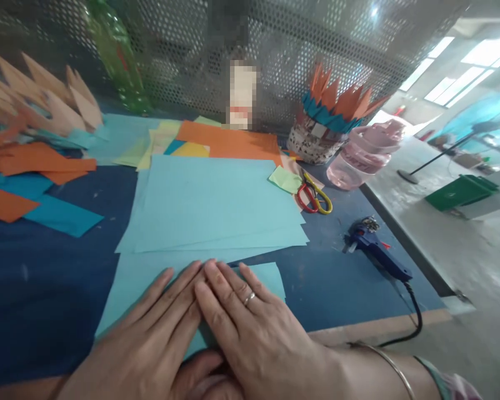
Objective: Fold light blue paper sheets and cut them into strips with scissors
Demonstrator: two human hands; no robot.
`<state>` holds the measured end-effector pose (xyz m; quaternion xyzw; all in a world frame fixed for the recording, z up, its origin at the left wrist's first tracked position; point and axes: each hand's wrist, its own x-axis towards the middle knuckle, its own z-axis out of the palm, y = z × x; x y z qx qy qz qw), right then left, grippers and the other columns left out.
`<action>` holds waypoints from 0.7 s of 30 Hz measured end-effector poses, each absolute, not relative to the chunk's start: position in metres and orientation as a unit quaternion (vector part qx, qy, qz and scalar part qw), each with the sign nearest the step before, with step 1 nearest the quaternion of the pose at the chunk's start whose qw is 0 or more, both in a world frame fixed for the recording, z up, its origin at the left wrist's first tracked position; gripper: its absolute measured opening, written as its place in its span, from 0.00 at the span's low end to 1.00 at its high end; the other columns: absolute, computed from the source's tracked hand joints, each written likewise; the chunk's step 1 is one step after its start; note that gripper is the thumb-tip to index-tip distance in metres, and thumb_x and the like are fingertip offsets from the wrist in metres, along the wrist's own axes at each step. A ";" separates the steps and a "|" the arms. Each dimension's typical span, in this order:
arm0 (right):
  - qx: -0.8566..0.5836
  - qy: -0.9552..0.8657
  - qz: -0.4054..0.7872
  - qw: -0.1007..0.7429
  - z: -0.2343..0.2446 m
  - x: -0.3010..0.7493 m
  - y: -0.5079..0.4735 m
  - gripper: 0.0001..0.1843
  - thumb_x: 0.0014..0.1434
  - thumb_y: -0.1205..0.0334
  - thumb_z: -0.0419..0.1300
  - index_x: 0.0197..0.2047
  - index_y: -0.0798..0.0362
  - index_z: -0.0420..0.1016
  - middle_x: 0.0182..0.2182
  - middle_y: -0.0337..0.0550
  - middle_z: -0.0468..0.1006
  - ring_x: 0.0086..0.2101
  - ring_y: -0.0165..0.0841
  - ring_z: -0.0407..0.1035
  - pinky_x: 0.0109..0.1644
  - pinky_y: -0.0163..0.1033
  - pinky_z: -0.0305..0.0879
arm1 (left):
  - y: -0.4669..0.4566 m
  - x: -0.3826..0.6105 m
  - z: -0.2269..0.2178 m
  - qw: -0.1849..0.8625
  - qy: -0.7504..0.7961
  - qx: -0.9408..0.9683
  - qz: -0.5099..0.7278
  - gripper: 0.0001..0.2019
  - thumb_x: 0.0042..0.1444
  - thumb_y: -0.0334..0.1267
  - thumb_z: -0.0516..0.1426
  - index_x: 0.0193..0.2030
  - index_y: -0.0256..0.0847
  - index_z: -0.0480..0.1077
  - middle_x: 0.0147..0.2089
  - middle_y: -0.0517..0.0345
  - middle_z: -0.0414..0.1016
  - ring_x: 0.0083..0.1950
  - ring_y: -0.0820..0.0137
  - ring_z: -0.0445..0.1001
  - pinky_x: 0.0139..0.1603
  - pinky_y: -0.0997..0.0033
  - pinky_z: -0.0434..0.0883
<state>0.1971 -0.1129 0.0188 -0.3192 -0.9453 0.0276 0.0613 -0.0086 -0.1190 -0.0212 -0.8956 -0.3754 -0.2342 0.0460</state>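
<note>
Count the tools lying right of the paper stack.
2: red-and-yellow scissors beside the green paper scrap; blue glue gun farther right, nearer the person. Others may hide under paper.

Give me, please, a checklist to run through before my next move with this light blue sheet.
1. The left hand and right hand lie flat on the light blue sheet: ok.
2. Its edges aligned under them: cannot tell.
3. The stack of sheets lies beyond the fingers: ok.
4. The scissors lie apart from both hands: ok.
5. The glue gun is off the paper: ok.
</note>
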 end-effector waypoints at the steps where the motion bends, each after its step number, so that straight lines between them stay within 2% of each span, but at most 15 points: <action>1: -0.328 -0.942 0.044 0.054 0.019 0.195 -0.114 0.43 0.65 0.41 0.43 0.70 0.68 0.43 0.69 0.58 0.44 0.67 0.47 0.39 0.70 0.50 0.42 | -0.120 -0.009 -0.021 0.060 -0.366 -0.903 -0.216 0.38 0.56 0.49 0.57 0.70 0.34 0.51 0.65 0.46 0.65 0.65 0.58 0.63 0.69 0.58 0.52; 5: -0.358 -0.927 0.092 0.054 0.020 0.197 -0.115 0.47 0.63 0.38 0.43 0.70 0.68 0.39 0.69 0.59 0.41 0.68 0.45 0.36 0.71 0.49 0.38 | -0.120 -0.008 -0.017 0.109 -0.360 -0.907 -0.187 0.37 0.58 0.50 0.55 0.68 0.28 0.53 0.66 0.39 0.62 0.67 0.55 0.60 0.69 0.55 0.50; 8: -0.378 -0.917 0.095 0.079 0.018 0.201 -0.117 0.50 0.60 0.33 0.45 0.70 0.68 0.42 0.69 0.58 0.43 0.68 0.44 0.35 0.71 0.50 0.37 | -0.122 -0.009 -0.014 0.130 -0.367 -0.902 -0.186 0.37 0.60 0.50 0.52 0.69 0.28 0.50 0.67 0.38 0.60 0.67 0.54 0.60 0.67 0.54 0.54; 13: -0.413 -0.905 0.044 0.094 0.011 0.212 -0.123 0.54 0.55 0.30 0.49 0.68 0.68 0.48 0.68 0.62 0.46 0.67 0.47 0.41 0.69 0.55 0.45 | -0.128 -0.029 -0.012 0.132 -0.390 -0.895 -0.169 0.36 0.62 0.52 0.46 0.71 0.33 0.44 0.68 0.42 0.59 0.66 0.54 0.62 0.63 0.55 0.60; 17: -0.452 -0.887 -0.005 0.095 0.006 0.225 -0.128 0.59 0.51 0.28 0.52 0.68 0.71 0.49 0.66 0.66 0.48 0.66 0.51 0.44 0.66 0.58 0.51 | -0.136 -0.055 -0.018 0.121 -0.440 -0.876 -0.156 0.40 0.59 0.55 0.48 0.72 0.34 0.43 0.70 0.43 0.55 0.67 0.52 0.60 0.65 0.55 0.57; 21: -0.474 -0.877 -0.039 0.072 0.006 0.239 -0.131 0.60 0.50 0.27 0.52 0.67 0.74 0.50 0.65 0.71 0.51 0.65 0.54 0.47 0.64 0.60 0.55 | -0.143 -0.072 -0.022 0.105 -0.475 -0.858 -0.163 0.41 0.59 0.55 0.49 0.73 0.38 0.38 0.71 0.44 0.53 0.67 0.50 0.60 0.66 0.49 0.56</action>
